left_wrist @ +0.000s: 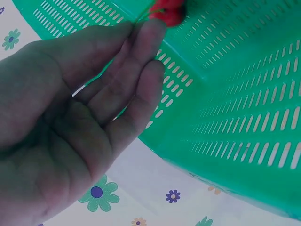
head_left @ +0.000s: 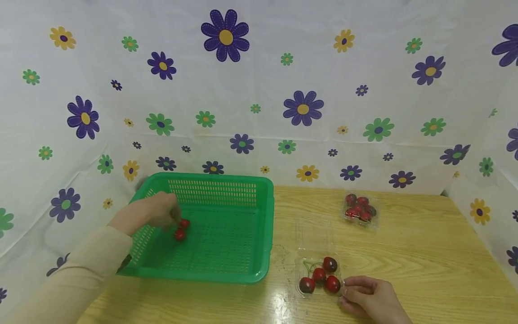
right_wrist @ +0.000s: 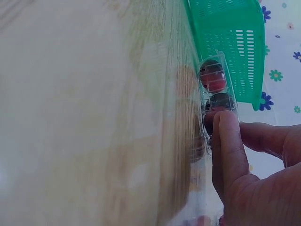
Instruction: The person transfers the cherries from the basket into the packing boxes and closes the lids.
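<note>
Over the left part of the green basket [head_left: 265, 234], my left hand [head_left: 159, 210] pinches a pair of red cherries [head_left: 180, 235] by the stems. In the left wrist view, thumb and fingertips meet at the green stem, and the cherries [left_wrist: 170, 13] hang just past them. On the table to the right lies a clear plastic box [head_left: 299, 292] with its lid folded back, holding several dark red cherries [head_left: 319, 275] with joined green stems. My right hand [head_left: 370, 298] grips this box at its right side, thumb at the rim and fingers [right_wrist: 230, 146] against the wall.
A second clear box [head_left: 359, 210] filled with cherries stands farther back on the wooden table [head_left: 429, 252]. A white flower-print cloth [head_left: 259, 76] hangs behind the table and along both sides. The basket's slotted walls rise around the left hand.
</note>
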A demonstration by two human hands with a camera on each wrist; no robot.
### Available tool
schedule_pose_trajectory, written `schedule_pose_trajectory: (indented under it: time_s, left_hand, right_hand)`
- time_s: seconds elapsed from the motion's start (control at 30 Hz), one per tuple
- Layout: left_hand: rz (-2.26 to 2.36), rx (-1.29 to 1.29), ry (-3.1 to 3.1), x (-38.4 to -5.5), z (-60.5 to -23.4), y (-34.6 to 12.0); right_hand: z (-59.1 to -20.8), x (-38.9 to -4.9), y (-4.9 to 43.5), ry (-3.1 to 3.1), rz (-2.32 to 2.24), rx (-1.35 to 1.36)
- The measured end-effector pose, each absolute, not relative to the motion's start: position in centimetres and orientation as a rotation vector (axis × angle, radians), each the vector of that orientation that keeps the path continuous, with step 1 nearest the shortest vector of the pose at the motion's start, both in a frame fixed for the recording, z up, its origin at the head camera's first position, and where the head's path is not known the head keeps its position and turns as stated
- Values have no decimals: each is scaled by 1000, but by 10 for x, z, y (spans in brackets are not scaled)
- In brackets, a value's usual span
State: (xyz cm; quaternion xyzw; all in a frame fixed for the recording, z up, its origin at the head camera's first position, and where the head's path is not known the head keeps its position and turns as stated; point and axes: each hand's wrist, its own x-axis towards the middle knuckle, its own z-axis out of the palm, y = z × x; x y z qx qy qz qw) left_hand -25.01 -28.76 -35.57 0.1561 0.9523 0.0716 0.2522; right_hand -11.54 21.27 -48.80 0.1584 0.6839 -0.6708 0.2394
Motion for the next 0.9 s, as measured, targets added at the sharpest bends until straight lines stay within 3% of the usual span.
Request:
schedule_pose_trajectory:
  time_s: [0.9]
  left_hand:
    - [285, 531, 2749, -245, -358, -292]
  right_hand:
    - [-488, -118, 206, 1933, -1813, 550]
